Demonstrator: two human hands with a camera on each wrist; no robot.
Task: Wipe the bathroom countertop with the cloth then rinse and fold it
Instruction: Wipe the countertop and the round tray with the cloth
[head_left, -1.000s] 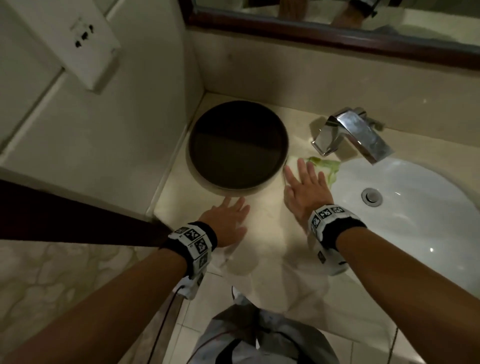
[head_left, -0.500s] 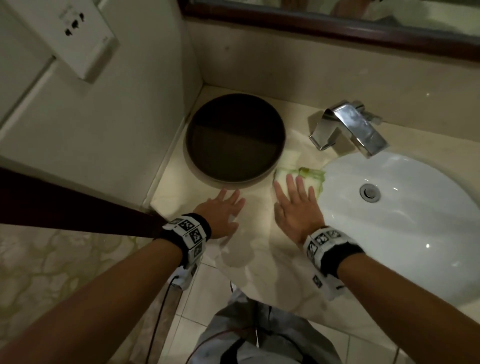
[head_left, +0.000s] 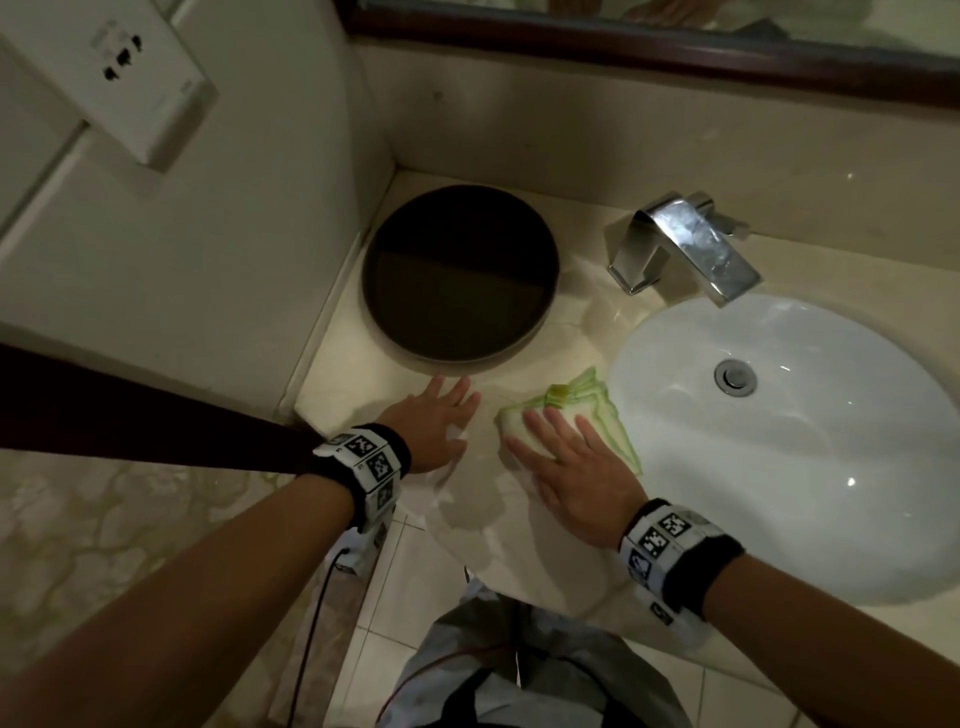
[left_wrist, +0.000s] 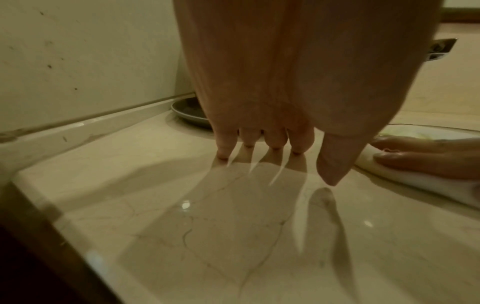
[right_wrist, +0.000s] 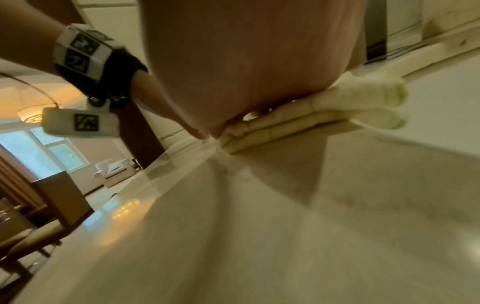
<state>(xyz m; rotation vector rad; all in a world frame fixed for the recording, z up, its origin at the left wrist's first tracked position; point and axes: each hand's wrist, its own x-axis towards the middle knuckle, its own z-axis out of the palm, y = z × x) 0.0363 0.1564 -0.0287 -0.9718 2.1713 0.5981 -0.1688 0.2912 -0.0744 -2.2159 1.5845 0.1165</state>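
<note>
A white cloth with green edging (head_left: 576, 410) lies bunched on the cream marble countertop (head_left: 363, 364), just left of the white basin (head_left: 779, 441). My right hand (head_left: 566, 462) lies flat on the cloth with straight, spread fingers and presses it down; the right wrist view shows the cloth (right_wrist: 363, 102) folded under the palm. My left hand (head_left: 436, 421) rests flat on the bare counter to the cloth's left, fingers straight, fingertips (left_wrist: 259, 144) touching the stone and holding nothing.
A round dark tray (head_left: 460, 270) sits in the back-left corner, right beyond my left hand. A chrome faucet (head_left: 685, 244) stands behind the basin. A wall bounds the counter on the left. The counter's front edge runs under my wrists.
My right hand has dragged the cloth toward me, from near the faucet to the front of the counter beside the basin. The left hand has stayed flat in about the same place.
</note>
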